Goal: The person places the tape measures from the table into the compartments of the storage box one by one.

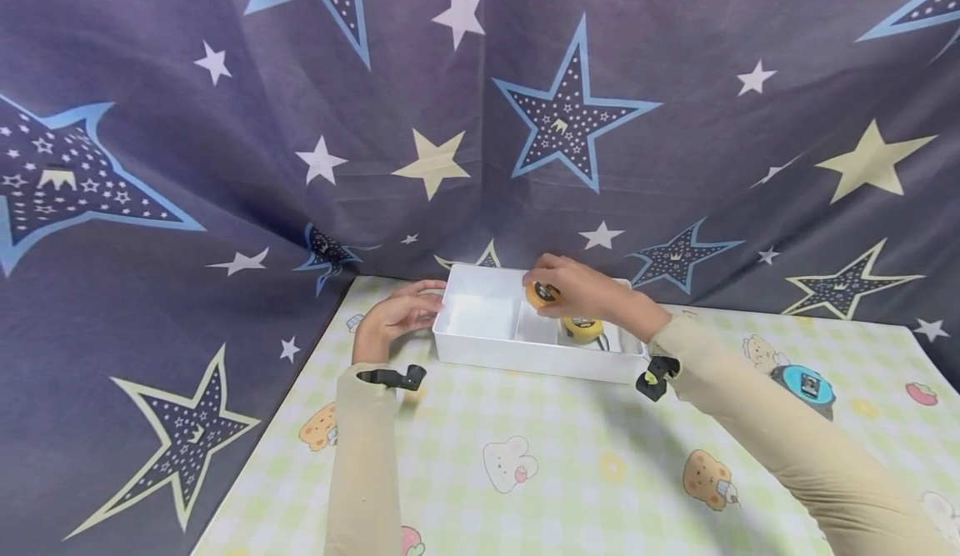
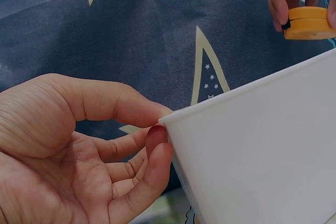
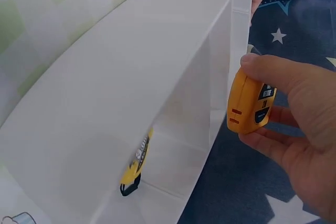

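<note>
A white tray [image 1: 480,323] with dividers stands at the far side of the table. My left hand [image 1: 401,314] is at its left corner; in the left wrist view the thumb and forefinger [image 2: 155,142] pinch that corner of the tray [image 2: 252,145] while the other fingers curl loosely. My right hand [image 1: 570,288] grips a round orange tape measure [image 1: 542,293] just above the tray's back rim. In the right wrist view this orange tape measure [image 3: 251,103] sits between thumb and fingers beside the tray wall [image 3: 131,103]. A second yellow tape measure [image 1: 583,328] lies inside the tray.
A blue tape measure [image 1: 806,385] lies on the checked tablecloth [image 1: 555,473] at the right. Dark star-print cloth [image 1: 480,122] hangs close behind the tray and along the table's left edge.
</note>
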Demonstrator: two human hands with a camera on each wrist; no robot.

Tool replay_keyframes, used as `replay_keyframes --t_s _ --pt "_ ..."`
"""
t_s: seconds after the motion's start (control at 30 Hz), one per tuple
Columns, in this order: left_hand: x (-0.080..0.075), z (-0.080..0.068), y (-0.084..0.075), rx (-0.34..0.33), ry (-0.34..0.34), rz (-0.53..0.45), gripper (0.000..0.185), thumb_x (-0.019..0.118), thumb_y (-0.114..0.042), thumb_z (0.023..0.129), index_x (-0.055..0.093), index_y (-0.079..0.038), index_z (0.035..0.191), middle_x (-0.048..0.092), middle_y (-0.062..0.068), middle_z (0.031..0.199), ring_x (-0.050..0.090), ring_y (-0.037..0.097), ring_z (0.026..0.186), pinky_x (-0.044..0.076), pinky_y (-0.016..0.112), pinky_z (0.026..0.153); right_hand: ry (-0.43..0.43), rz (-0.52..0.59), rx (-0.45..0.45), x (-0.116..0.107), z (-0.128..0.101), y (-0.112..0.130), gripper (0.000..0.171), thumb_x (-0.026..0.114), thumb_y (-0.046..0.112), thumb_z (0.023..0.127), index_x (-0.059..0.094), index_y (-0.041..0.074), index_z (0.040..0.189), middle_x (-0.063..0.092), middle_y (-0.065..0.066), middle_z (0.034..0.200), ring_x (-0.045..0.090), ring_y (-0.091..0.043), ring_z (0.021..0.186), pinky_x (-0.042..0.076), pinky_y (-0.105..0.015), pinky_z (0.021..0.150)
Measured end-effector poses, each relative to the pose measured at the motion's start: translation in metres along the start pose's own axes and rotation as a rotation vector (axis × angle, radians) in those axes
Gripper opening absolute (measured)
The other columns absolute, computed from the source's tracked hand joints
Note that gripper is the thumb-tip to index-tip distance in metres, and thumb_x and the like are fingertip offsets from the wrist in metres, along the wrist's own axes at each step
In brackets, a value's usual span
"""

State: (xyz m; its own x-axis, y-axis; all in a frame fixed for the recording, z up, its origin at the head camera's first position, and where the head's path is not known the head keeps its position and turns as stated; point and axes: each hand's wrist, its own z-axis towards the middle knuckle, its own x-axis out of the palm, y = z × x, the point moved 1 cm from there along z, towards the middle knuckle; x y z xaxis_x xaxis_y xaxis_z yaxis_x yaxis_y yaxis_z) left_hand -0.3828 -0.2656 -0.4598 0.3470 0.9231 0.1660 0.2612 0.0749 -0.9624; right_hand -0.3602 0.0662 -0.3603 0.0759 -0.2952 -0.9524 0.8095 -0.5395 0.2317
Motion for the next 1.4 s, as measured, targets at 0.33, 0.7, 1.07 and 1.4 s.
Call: replay_keyframes --t_s 0.33,0.7,1.07,1.4 --pt "0.002 0.0 -0.001 0.009 0.005 0.008 0.065 0.051 0.01 0.097 0.025 0.004 0.156 0.071 -0.003 0.101 0.07 0.011 0.095 0.055 0.027 0.085 0.047 0.053 0.036 0.008 0.004 -0.003 0.046 0.083 0.009 0.083 0.067 0.007 0.127 0.063 -0.013 0.118 0.062 -0.026 0.106 0.056 -0.042 0.094" --pt "0.001 -0.003 -0.005 0.007 0.001 0.003 0.065 0.052 0.01 0.096 0.027 0.004 0.155 0.07 0.001 0.11 0.07 0.011 0.094 0.056 0.028 0.086 0.089 0.081 0.061 0.011 0.013 -0.002 0.046 0.083 0.01 0.084 0.067 0.007 0.127 0.062 -0.012 0.121 0.062 -0.025 0.109 0.054 -0.04 0.097" --pt "0.001 -0.001 -0.003 0.01 0.007 -0.013 0.065 0.049 0.012 0.096 0.025 0.005 0.155 0.071 -0.002 0.102 0.071 0.01 0.092 0.057 0.026 0.084 0.134 0.094 0.045 0.009 0.016 -0.006 0.046 0.085 0.009 0.081 0.068 0.006 0.124 0.066 -0.011 0.117 0.062 -0.024 0.106 0.054 -0.039 0.095" --pt "0.003 -0.002 -0.003 0.006 0.006 -0.005 0.064 0.05 0.012 0.096 0.027 0.004 0.155 0.07 0.001 0.111 0.071 0.01 0.094 0.057 0.027 0.084 0.195 0.061 0.137 0.01 0.02 -0.007 0.049 0.085 0.018 0.082 0.064 0.004 0.125 0.065 -0.011 0.118 0.062 -0.025 0.107 0.054 -0.039 0.095"
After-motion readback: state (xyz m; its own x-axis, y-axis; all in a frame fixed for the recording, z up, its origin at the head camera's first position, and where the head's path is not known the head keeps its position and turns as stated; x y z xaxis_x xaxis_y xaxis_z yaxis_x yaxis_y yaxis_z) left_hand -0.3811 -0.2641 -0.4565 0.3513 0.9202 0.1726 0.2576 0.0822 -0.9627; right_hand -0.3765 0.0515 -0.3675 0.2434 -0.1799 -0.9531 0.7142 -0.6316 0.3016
